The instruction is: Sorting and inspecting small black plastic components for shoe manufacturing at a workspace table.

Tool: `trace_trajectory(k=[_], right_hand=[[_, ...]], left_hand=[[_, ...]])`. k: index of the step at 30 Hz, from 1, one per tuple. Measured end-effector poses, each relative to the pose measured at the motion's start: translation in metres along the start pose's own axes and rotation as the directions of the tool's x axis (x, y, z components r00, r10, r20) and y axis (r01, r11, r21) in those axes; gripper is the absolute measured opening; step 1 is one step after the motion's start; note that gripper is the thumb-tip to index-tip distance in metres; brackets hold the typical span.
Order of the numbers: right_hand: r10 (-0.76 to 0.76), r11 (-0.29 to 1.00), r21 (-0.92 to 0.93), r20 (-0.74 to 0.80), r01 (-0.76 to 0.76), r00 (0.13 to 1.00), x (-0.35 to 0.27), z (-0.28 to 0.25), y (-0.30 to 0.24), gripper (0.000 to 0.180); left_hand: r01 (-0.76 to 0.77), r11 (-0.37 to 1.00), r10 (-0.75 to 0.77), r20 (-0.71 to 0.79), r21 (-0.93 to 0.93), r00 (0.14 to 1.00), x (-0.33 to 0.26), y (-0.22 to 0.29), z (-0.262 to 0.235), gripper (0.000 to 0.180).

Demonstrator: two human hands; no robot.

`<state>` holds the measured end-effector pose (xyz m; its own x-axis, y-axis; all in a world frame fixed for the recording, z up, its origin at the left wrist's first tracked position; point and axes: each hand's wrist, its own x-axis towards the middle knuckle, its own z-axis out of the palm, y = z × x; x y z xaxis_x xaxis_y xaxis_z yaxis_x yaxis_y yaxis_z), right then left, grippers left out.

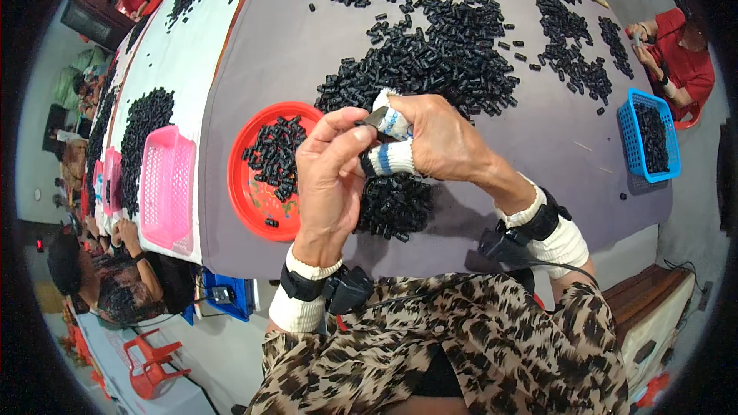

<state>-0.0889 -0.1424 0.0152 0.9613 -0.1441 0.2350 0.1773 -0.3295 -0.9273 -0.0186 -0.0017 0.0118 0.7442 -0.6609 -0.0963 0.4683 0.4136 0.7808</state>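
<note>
My left hand is closed, pinching a small black cylindrical part between thumb and fingertips; most of that part is hidden. My right hand is closed on a small blade, whose dark grey pointed tip touches or nearly touches the part. White cloth with blue marks wraps the right thumb and a finger; any handle is out of sight. Just below the hands lies a small heap of black parts. A round red tray with more such parts sits left of my left hand.
A large pile of black parts spreads across the grey tabletop. At right stands a blue basket of parts; at left, a pink basket. People work at the left and right. Cables run from both my wrist straps.
</note>
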Motion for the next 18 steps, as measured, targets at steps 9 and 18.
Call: trace_trajectory(k=[9,18], right_hand=[[0.166,0.978,-0.116,-0.054,-0.171,0.985,-0.011,-0.027,0.025,0.030],[0.255,0.965,-0.038,-0.114,-0.261,0.960,-0.038,-0.040,0.044,0.025]], left_hand=[[-0.104,0.790,0.325,-0.269,0.604,0.907,0.002,0.023,-0.106,0.025],[-0.124,0.399,0.069,0.105,0.909,0.992,0.003,-0.036,-0.075,0.017]])
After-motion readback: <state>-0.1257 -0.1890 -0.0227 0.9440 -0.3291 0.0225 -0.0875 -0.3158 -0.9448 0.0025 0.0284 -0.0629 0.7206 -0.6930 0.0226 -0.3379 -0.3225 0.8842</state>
